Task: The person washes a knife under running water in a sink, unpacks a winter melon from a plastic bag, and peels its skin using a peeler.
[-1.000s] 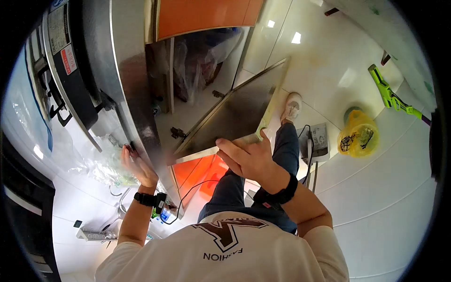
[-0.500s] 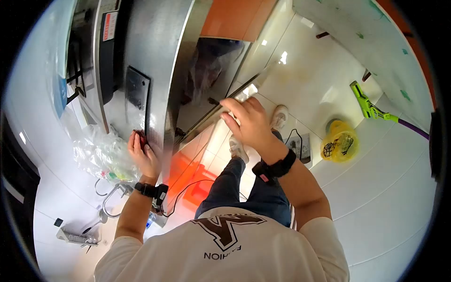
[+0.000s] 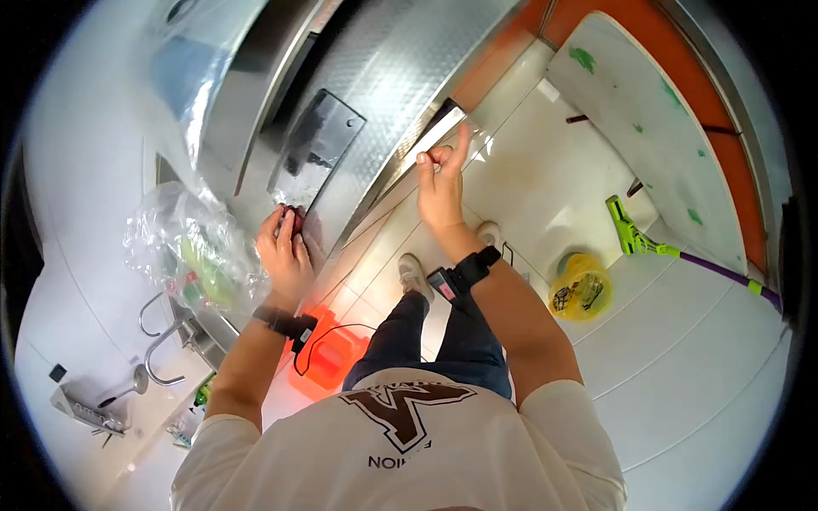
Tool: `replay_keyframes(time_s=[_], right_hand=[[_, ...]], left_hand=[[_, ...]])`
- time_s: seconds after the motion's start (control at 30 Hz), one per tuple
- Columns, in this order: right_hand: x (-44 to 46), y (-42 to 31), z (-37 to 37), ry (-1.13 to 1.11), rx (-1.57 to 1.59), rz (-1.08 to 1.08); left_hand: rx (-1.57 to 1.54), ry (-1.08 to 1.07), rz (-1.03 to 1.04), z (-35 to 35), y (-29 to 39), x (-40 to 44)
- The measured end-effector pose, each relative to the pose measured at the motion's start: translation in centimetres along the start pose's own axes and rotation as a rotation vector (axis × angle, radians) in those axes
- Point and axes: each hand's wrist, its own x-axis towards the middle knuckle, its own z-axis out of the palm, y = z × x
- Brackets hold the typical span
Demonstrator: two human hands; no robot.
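My left hand [image 3: 285,251] rests on the metal counter [image 3: 409,64], its fingers curled round a small dark red thing [image 3: 296,218] at the end of a dark rectangular tray [image 3: 319,145]. My right hand [image 3: 442,183] is at the cabinet door [image 3: 439,129] below the counter edge, index finger stretched out and thumb raised, with nothing gripped. The door stands nearly against the cabinet front. A clear plastic bag [image 3: 200,255] with green contents lies left of my left hand.
An orange-red container [image 3: 328,362] stands on the floor by my legs. To the right are a yellow bag-lined bin [image 3: 581,288], a green tool with a purple pole [image 3: 635,234] and a white table [image 3: 648,111]. A sink tap [image 3: 162,345] is at lower left.
The cabinet door has swung from wide open to nearly closed, with my right hand following it. The view has turned, showing more of the counter and the tray.
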Motion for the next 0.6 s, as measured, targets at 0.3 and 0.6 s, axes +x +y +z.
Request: replay_keyframes(time_s=[0.3, 0.6], right_hand=[[1.9, -2.0, 0.2, -0.244, 0.182, 0.320], [-5.6, -3.7, -8.9, -0.412, -0.072, 0.407]], left_hand=[[-0.080, 0.106, 0.013, -1.0, 0.5, 0.6], [-0.213, 0.239, -0.001, -0.8, -1.1, -0.3]])
